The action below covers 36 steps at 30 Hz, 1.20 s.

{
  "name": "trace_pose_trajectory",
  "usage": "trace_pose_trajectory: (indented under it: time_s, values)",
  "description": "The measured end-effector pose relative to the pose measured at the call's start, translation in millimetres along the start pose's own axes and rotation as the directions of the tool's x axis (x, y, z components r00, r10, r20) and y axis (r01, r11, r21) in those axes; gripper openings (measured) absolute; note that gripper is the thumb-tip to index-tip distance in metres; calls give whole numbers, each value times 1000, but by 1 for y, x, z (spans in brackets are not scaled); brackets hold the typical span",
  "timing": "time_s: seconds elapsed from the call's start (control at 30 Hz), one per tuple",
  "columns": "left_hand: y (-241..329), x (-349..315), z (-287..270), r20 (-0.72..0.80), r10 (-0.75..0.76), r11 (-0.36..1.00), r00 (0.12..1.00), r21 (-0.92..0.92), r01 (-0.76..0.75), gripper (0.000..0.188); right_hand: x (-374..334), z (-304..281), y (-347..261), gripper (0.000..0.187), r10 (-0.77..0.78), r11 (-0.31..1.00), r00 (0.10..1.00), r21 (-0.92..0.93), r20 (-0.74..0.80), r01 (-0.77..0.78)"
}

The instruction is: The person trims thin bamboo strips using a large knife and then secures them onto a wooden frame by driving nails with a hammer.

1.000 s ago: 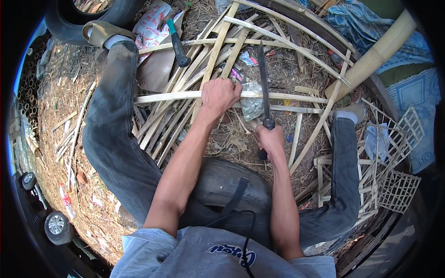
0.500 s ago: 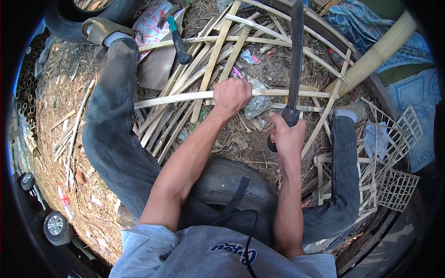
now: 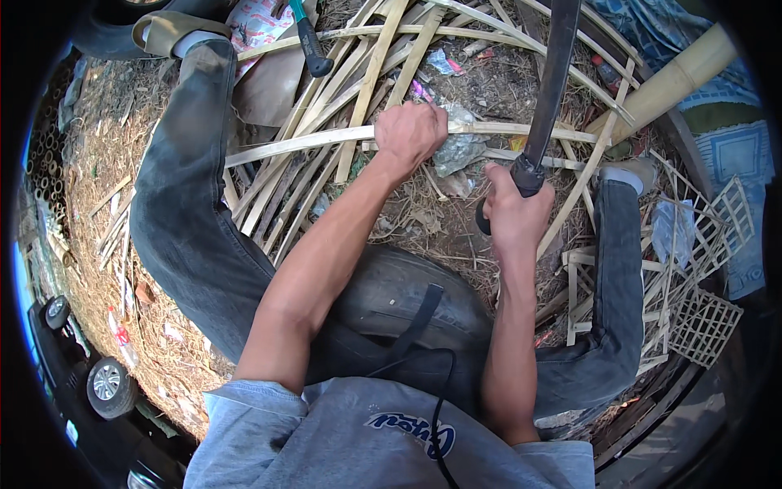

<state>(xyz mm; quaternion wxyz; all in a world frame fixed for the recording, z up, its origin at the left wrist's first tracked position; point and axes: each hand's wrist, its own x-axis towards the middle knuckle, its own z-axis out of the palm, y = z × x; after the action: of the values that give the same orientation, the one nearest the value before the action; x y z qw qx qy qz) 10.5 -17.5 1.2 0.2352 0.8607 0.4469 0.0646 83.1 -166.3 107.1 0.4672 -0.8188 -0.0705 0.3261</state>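
Note:
My left hand point(image 3: 410, 135) is closed round a long pale bamboo strip point(image 3: 301, 143), which lies crosswise in front of me above other strips. In my right hand point(image 3: 521, 213) is the dark handle of a machete. Its long dark blade point(image 3: 554, 77) points away from me and crosses over the right part of the strip. Where the blade passes over, I cannot tell whether it touches the strip. Beneath my left hand lies a heap of split bamboo strips point(image 3: 379, 69), with a crumpled clear plastic bag point(image 3: 459, 153) just to the right.
A tyre point(image 3: 391, 301) is between my legs. A green-and-black handled tool point(image 3: 311, 45) lies at the far left near paper. At right are a thick bamboo pole point(image 3: 676, 85), blue cloth point(image 3: 729, 171) and woven bamboo lattice point(image 3: 705, 326). A plastic bottle point(image 3: 122, 336) lies left.
The whole view has shifted, so the ground things appear higher. The machete leans further right, and my right hand has moved slightly right. My left hand keeps its hold on the bamboo strip.

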Motion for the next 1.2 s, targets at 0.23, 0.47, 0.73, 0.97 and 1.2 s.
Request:
trace_pose_trajectory:
  time_s: [0.23,0.47,0.73,0.97,1.2]
  values:
    - [10,4,1,-8,39,999,999,20,-39,49,28,23,64,20,258,954,961,-182,97,-238]
    - [7,1,-7,8,-6,1000,1000,4,6,48,10,7,10,26,-51,997,995,54,-88,56]
    - [-11,8,2,75,6,999,997,37,-9,45,27,26,56,20,168,977,980,-149,106,-151]
    - [-4,4,-30,420,139,982,897,-174,-71,46,29,12,58,21,116,992,993,-51,23,-114]
    - [-20,8,-24,227,347,927,910,-234,-294,33,27,19,60,22,176,980,977,-117,119,-163]
